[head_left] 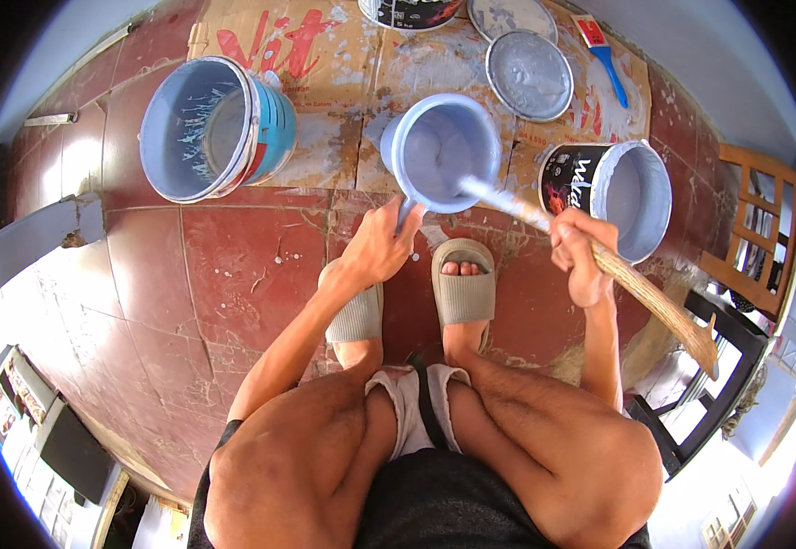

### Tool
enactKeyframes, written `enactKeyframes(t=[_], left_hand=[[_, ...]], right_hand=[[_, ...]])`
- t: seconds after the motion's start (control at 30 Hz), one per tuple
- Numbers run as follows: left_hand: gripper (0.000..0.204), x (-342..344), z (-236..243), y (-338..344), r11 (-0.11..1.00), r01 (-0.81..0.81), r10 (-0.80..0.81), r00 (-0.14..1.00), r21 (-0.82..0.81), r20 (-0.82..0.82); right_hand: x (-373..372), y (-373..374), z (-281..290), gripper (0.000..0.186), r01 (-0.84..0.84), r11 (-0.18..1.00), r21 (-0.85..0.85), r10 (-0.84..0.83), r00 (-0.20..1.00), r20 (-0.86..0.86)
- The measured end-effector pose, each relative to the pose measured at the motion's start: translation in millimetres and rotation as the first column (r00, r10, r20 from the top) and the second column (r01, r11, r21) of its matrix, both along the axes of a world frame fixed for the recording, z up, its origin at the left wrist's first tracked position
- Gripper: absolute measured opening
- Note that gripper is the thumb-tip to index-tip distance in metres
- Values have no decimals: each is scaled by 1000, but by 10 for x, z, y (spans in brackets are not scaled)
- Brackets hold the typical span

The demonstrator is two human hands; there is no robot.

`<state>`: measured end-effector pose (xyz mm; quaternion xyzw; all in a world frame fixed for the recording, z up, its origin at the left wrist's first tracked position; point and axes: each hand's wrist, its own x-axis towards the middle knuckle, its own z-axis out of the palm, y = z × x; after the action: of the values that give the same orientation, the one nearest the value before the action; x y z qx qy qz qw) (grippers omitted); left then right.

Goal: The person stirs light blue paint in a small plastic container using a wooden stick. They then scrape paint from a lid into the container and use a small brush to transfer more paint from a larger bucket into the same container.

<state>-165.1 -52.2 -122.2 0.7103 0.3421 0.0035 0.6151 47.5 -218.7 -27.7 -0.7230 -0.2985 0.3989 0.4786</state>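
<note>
My left hand (385,243) grips the handle of a light-blue plastic dipper (395,149), whose open mouth faces up. Pale blue-grey paint coats its inside. Closed around a wooden stick (636,280) is my right hand (581,254). The stick's paint-covered end reaches into the dipper, and its bare end slants down to the right. Beside my right hand a black paint bucket (564,179) with a pale, paint-coated inside leans towards me. Further left stands a blue bucket (274,133) with paint streaks down its inner wall.
Paint-splashed flattened cardboard (324,101) covers part of the red tiled floor (260,284). On it lie two paint-smeared lids (530,78), a blue-handled paintbrush (606,69) and another paint bucket (411,11) at the far edge. A wooden chair (753,224) and black-framed furniture (691,393) stand right.
</note>
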Motion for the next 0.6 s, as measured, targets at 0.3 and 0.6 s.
enactKeyframes(t=[0.3, 0.6], left_hand=[[24, -27, -7, -10, 985, 93, -102, 993, 146, 55], [30, 47, 46, 7, 1000, 7, -7, 1000, 4, -10]], right_hand=[[31, 189, 40, 26, 164, 986, 27, -164, 986, -10], [-15, 311, -124, 26, 290, 938, 188, -266, 953, -143]])
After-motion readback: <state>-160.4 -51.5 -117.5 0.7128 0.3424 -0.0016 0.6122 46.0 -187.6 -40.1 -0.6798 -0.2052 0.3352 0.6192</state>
